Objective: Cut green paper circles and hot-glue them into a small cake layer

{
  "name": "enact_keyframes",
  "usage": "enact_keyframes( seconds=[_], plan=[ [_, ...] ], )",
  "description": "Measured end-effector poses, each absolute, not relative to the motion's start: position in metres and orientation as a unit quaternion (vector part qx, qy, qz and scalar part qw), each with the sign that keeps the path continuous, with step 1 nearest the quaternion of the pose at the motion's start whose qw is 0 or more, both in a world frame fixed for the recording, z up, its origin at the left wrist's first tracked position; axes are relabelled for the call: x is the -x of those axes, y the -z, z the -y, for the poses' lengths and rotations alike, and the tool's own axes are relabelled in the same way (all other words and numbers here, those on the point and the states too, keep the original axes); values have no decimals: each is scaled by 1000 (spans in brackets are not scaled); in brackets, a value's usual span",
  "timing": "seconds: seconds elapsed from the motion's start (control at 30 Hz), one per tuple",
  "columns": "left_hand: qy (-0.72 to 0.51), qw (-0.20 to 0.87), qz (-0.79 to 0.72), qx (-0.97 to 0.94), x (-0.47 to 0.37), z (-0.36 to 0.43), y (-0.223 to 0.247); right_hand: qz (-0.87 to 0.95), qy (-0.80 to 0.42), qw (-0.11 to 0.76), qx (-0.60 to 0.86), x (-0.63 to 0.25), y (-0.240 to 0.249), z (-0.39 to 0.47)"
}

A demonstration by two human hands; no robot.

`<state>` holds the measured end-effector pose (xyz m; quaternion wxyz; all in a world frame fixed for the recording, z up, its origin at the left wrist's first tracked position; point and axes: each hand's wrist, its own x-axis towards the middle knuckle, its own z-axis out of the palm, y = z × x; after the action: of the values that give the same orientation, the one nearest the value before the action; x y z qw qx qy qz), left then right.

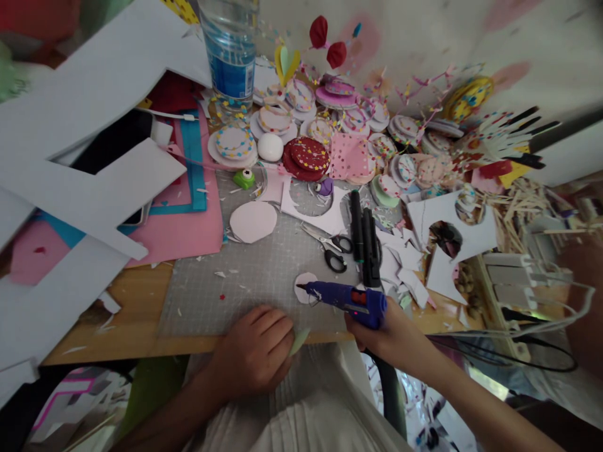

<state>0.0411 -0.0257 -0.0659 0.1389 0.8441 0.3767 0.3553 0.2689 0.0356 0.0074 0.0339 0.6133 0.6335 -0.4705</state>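
My right hand [377,329] is wrapped round the handle of a blue glue gun [336,294], its nozzle pointing left over a small white paper disc [305,287] on the grey cutting mat [202,301]. At the mat's front edge my left hand [259,345] is closed, back of the hand up, on a pale green paper piece [299,341] that sticks out on its right side. Black-handled scissors [333,250] lie beyond the glue gun, beside black pens [365,235]. Further back on the mat is a stack of larger white discs [253,221].
Decorated round paper pieces [306,157] crowd the back near a water bottle [230,69]. White sheets [94,81] and pink paper [188,235] cover the left. Paper scraps [407,267] and a cut-out board [456,235] lie at right, near wooden sticks [525,213].
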Motion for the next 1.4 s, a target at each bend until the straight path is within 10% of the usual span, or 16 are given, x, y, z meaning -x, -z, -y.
enact_keyframes(
  seconds=[1.4],
  plan=[
    [-349, 140, -378, -846, -40, 26, 66, -588, 458, 22, -666, -282, -12, -39]
  ],
)
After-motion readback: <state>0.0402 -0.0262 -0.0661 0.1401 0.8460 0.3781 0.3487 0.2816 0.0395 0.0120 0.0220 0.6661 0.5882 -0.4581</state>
